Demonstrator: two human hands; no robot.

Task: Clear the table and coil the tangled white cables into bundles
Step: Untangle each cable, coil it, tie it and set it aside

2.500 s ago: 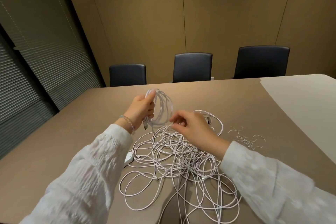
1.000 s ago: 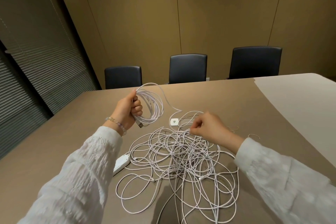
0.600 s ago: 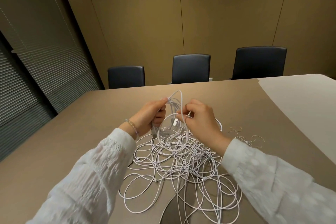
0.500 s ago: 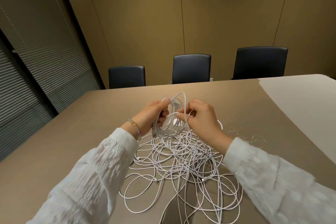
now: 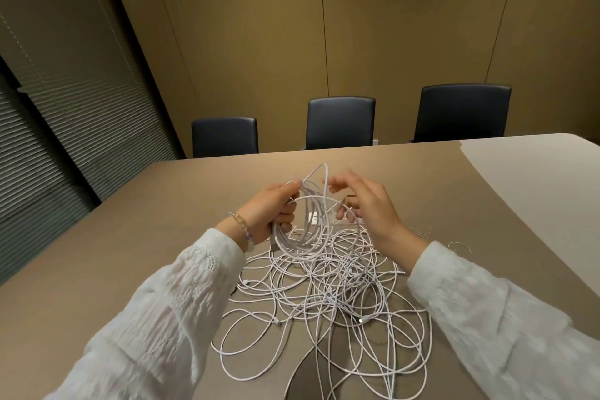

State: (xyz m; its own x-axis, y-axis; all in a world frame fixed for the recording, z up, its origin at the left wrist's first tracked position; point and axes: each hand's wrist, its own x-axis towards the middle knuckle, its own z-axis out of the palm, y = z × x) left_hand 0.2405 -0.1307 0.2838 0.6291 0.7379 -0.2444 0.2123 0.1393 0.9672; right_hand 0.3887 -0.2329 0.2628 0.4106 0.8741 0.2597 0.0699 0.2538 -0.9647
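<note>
A coil of white cable [image 5: 302, 230] hangs from my left hand [image 5: 271, 209], which grips its upper left side above the table [image 5: 130, 253]. My right hand [image 5: 367, 208] is just right of the coil, fingers spread and blurred, with a strand of cable running by its fingertips; whether it pinches that strand I cannot tell. Below both hands a large tangle of white cables [image 5: 331, 295] lies spread on the table. A small white plug [image 5: 314, 217] shows through the coil.
Three dark chairs [image 5: 341, 122] stand along the table's far edge. A few thin wire ties [image 5: 457, 245] lie to the right of the tangle. A lighter patch of tabletop [image 5: 535, 178] is at the right. Dark blinds [image 5: 48, 127] fill the left wall.
My left hand brought the coil back toward the centre. My right hand rose from the tangle to the coil's top, laid a loop onto it, and its fingers have now spread apart.
</note>
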